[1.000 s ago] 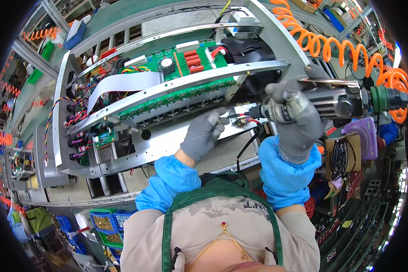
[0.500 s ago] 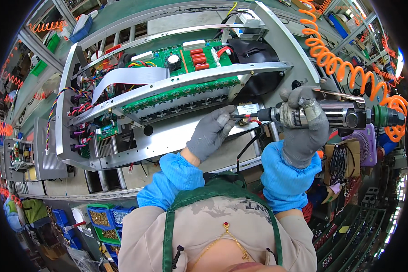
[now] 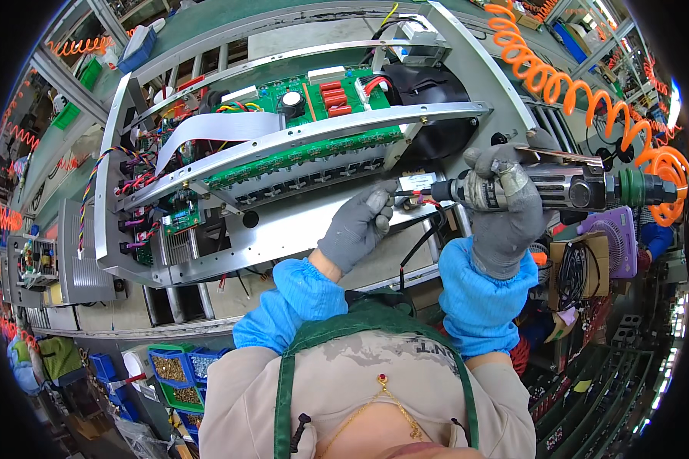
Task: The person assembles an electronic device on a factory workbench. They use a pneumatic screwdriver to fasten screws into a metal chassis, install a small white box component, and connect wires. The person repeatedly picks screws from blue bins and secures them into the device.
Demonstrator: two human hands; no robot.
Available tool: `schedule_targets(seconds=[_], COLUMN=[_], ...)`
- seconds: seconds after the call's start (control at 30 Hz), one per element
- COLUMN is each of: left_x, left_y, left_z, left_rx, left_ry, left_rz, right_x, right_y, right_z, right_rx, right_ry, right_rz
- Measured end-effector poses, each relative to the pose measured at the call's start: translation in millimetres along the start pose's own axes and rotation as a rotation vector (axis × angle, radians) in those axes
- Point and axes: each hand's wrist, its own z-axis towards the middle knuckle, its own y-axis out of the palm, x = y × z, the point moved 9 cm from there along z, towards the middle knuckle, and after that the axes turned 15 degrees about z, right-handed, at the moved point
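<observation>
Here I am, grey-gloved right hand (image 3: 511,203) wrapped firmly round the silver-and-black cylindrical power driver (image 3: 565,186), held nearly level at the chassis's right front. My grey-gloved left hand (image 3: 352,231) has its fingers curled in at the bit's tip; whether they pinch a screw, I can't tell. Looks to me like loading or steadying the bit; next calls for a clean release, then lining up. Just beyond, a small white-labelled block (image 3: 418,182), then the silver metal chassis (image 3: 283,229) with its green circuit board (image 3: 306,157).

Glossy metal power tool (image 3: 563,187), matt cloth gloves (image 3: 352,233), smooth metal frame (image 3: 406,120), shiny plastic coiled hose (image 3: 543,80)
</observation>
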Motion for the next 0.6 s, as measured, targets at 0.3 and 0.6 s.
schedule_targets(seconds=[0.3, 0.6], left_x=[-2.7, -1.7], left_y=[6.0, 4.5], left_z=[3.0, 6.2], left_rx=[-0.039, -0.074], left_ry=[0.001, 0.015], left_rz=[-0.045, 0.151], right_x=[2.6, 7.6], right_y=[-7.7, -16.5], right_z=[0.5, 1.2], right_rx=[0.025, 0.031], right_ry=[0.014, 0.125], right_rz=[0.022, -0.047])
